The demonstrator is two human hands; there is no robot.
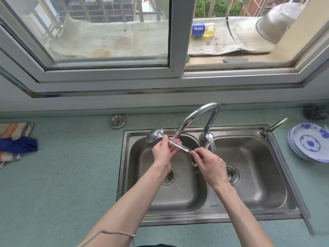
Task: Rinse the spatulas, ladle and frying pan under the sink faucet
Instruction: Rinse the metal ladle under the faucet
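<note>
Ladle [165, 139] held level under the faucet [195, 120] spout, over the left basin of the sink [210, 220], so water runs down its handle. Left hand [162, 152] grips near the bowl; right hand [208, 164] pinches the handle end (steadying, presumably, for rubbing).

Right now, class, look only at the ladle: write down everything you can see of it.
The ladle looks like shiny bare metal: a round bowl on a long slim handle. It lies roughly level over the left basin of the sink, bowl toward the basin's back left corner, handle passing under the faucet spout. The left hand holds the handle near the bowl; the right hand pinches its far end. Running water cannot be made out.
</note>
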